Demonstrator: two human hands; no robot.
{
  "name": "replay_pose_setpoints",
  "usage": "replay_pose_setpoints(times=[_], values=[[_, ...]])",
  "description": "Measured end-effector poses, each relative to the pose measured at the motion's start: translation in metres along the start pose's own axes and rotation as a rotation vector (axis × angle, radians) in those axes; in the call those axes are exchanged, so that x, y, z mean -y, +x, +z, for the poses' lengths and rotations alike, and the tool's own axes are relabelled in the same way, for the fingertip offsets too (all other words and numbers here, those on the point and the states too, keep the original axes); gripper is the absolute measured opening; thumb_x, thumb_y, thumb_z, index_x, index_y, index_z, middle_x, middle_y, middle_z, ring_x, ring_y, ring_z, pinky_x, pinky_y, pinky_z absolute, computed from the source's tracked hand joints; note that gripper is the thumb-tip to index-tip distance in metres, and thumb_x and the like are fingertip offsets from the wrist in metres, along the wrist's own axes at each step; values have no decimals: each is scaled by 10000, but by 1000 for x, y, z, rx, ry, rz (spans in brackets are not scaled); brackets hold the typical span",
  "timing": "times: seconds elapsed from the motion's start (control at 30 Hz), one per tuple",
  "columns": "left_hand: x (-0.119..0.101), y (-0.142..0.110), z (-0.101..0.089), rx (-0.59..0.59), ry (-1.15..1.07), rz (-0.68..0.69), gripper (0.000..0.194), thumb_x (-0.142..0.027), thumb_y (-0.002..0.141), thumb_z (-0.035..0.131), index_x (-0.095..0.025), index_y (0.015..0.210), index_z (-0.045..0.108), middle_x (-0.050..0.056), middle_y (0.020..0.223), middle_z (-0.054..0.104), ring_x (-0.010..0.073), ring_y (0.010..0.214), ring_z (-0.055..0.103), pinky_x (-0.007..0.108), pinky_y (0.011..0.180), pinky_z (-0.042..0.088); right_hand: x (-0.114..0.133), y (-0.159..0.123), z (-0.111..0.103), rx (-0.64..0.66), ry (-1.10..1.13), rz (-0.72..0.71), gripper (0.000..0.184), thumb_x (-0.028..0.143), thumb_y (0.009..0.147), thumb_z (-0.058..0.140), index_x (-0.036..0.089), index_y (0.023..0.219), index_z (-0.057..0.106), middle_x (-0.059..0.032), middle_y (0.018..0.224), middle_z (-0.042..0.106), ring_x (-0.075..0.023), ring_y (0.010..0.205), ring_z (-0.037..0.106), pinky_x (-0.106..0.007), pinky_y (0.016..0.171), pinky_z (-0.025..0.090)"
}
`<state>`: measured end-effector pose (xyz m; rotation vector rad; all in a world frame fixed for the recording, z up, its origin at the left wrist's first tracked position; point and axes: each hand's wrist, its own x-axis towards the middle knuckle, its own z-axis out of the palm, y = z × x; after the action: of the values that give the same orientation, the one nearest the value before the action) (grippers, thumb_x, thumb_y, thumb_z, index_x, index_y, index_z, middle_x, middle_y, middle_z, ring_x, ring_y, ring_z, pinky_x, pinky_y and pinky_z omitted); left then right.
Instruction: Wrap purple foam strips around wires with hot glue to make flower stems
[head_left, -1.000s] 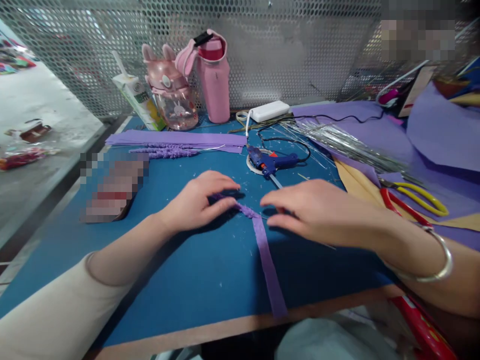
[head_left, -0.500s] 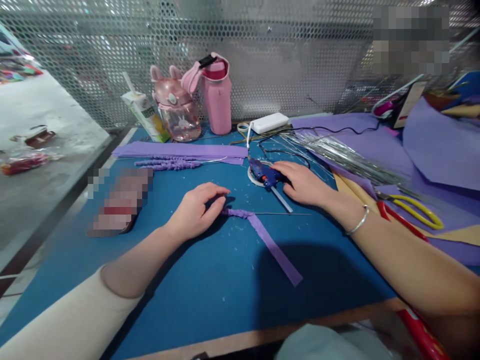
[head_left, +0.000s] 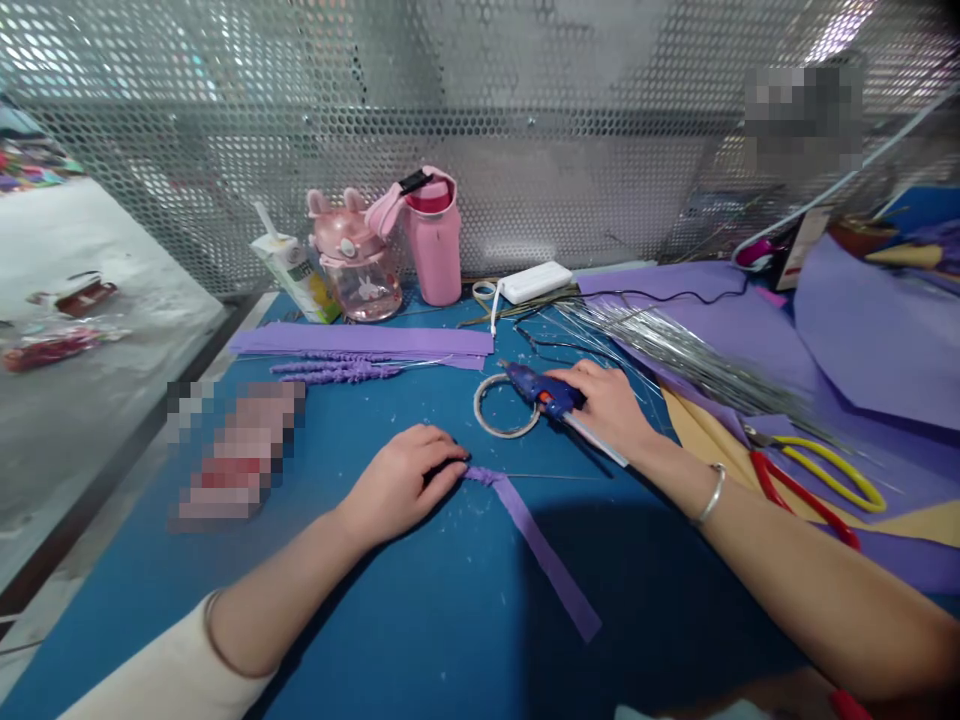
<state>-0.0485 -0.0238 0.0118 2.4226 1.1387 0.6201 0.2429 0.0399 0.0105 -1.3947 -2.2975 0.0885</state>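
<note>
My left hand (head_left: 409, 480) pinches the left end of a thin wire (head_left: 551, 476) partly wrapped in crinkled purple paper. From the wrapped part, a loose purple paper strip (head_left: 551, 565) trails down to the right across the blue tabletop. My right hand (head_left: 604, 400) is closed around a blue glue gun (head_left: 551, 390), whose nozzle points left and up. A clear glue stick (head_left: 596, 440) sticks out of the gun's back end. Just left of the gun lies a pale ring (head_left: 480, 415), perhaps a tape roll.
Purple paper strips (head_left: 367, 340) and wrapped purple stems (head_left: 337, 370) lie at the back left, near a drink carton (head_left: 296, 275), a clear cup (head_left: 364, 285) and a pink bottle (head_left: 436, 255). Right are bare wires (head_left: 690, 345), pliers (head_left: 832, 475) and purple sheets (head_left: 874, 330). A white box (head_left: 536, 282) stands behind.
My right hand has lifted the glue gun off the pale ring and brought it slightly right and toward me. My left hand still pinches the wrapped wire. The view has tilted up.
</note>
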Motion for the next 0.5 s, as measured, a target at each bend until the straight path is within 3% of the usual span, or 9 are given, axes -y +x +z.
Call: replay_pose_setpoints(times=[0.17, 0.33, 0.43, 0.5], values=[[-6, 14, 0, -60, 29, 45, 278, -253, 916, 460, -200, 1119, 642, 106, 1108, 654, 222, 1004, 584, 379, 894, 451, -2, 0, 5, -48, 187, 30, 365, 416, 824, 621, 171, 1093, 648, -89, 953, 642, -200, 856, 609, -313, 764, 449], [-10, 39, 3, 144, 202, 148, 347, -333, 955, 381, -229, 1203, 601, 65, 1281, 600, 264, 1238, 485, 465, 1003, 384, -1, 1, 10, -110, 260, 83, 348, 448, 788, 647, 204, 1035, 661, -78, 958, 657, -221, 883, 627, -342, 810, 490], [-6, 44, 6, 166, 290, 110, 383, -362, 969, 339, -233, 1253, 560, 61, 1321, 573, 274, 1259, 468, 509, 999, 364, -1, 2, 1, -145, 228, 204, 351, 475, 797, 613, 208, 1019, 662, -86, 1006, 678, -258, 931, 635, -378, 835, 498], [-4, 43, 6, 142, 304, 100, 390, -363, 969, 338, -230, 1277, 538, 68, 1371, 525, 278, 1275, 449, 518, 1002, 355, 0, 3, -11, -103, 207, 287, 382, 500, 827, 558, 210, 1052, 661, -80, 1022, 693, -276, 955, 640, -389, 841, 501]])
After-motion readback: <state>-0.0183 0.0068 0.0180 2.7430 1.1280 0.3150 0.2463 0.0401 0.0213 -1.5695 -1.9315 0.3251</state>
